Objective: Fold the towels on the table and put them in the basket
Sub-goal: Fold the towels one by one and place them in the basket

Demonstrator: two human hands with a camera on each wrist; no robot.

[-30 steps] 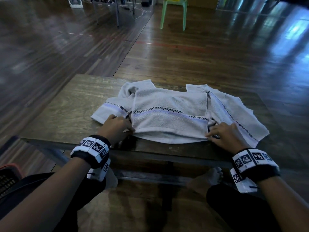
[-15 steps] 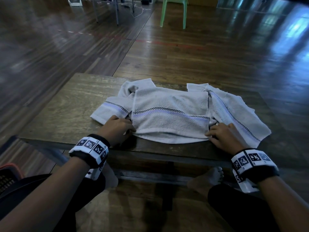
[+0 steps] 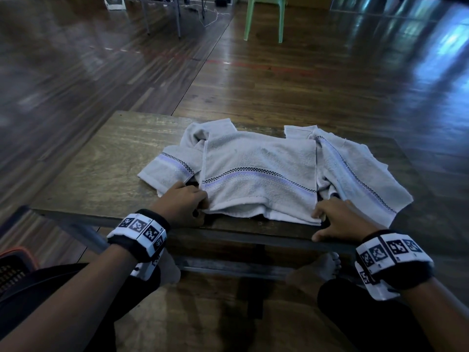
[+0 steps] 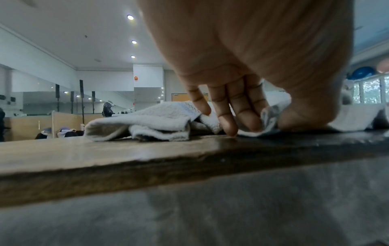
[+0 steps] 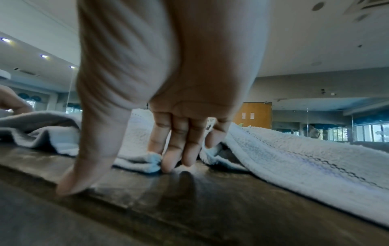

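Left hand (image 3: pixel 181 204) pinches the folded towel (image 3: pixel 258 174) at its near left corner, right hand (image 3: pixel 338 219) rests spread, fingers at the near right corner, probably readying another fold on the table (image 3: pixel 101 158).

Large studio hall, polished wood floor (image 3: pixel 304 80), mirrored walls (image 4: pixel 69 99), exercise balls (image 4: pixel 363 73), recessed ceiling lights (image 4: pixel 130 17)

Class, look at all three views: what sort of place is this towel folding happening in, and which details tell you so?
Probably a dance or exercise studio: a wide polished wood floor, long wall mirrors, and blue exercise balls stored up high by the windows.
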